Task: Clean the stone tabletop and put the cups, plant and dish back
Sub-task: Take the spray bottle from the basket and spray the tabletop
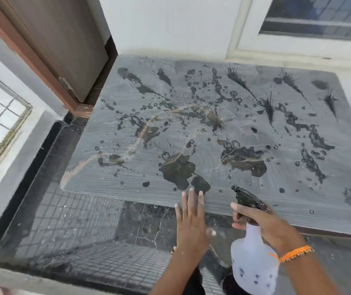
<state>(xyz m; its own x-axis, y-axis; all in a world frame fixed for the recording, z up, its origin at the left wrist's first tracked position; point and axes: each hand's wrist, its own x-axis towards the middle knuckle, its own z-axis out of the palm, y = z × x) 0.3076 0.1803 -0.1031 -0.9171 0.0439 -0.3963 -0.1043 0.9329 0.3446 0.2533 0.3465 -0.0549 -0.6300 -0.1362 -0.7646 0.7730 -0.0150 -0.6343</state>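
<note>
The grey stone tabletop (255, 196) fills the middle of the view, dusty with swirl marks and covered in dark wet splashes and puddles. My right hand (264, 224) grips a white spray bottle (253, 265) with a black trigger head, nozzle pointing over the near edge of the slab. My left hand (191, 218) hovers flat with straight, spread fingers just in front of the table's near edge, holding nothing. No cups, plant or dish are in view.
A brown door (64, 45) stands at the back left beside a white wall. A window (319, 15) sits behind the table at the right. A dark glossy tiled floor (74, 220) lies left of and below the tabletop, bounded by a low white ledge.
</note>
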